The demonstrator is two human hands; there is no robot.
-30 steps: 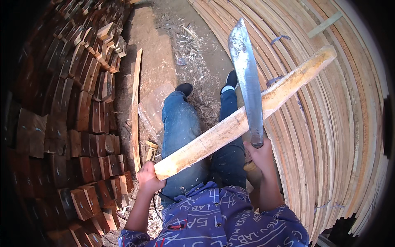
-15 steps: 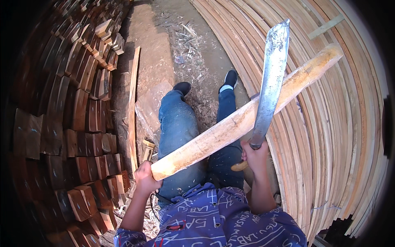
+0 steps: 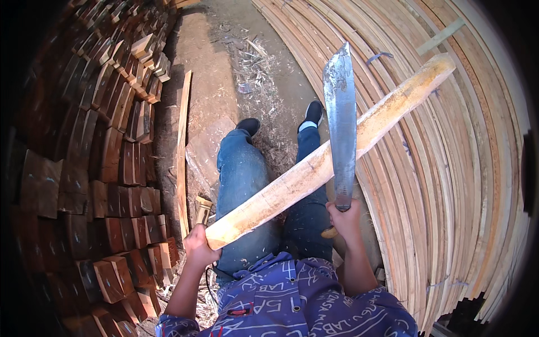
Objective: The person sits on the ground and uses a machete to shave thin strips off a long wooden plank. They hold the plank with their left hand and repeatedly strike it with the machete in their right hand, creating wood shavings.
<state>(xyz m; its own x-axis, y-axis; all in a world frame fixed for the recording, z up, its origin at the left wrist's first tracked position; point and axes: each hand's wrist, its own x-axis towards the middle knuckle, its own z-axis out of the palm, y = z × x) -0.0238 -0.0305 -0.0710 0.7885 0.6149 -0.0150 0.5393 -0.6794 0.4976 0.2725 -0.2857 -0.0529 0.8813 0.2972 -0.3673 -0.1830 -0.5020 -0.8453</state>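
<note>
— Largest?
— Timber-strip stack [image 3: 449,168], right. Wooden plank [image 3: 297,181], slanting near-left to far-right; left hand [image 3: 201,247] gripping its near end.
— Changed?
— Machete [image 3: 341,112]: tip swung left, blade still crossing plank, contact unclear; work seemingly stays mid-plank. Right hand [image 3: 346,218] clasps it.

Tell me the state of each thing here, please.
Board: held slanted
Machete: unsheathed, crossing before the board; contact unclear
Left hand: closed on board
Right hand: closed on machete
Blocks: stacked
Planks: stacked
Strip: unheld
Jeans: flecked
Shavings: scattered
</note>
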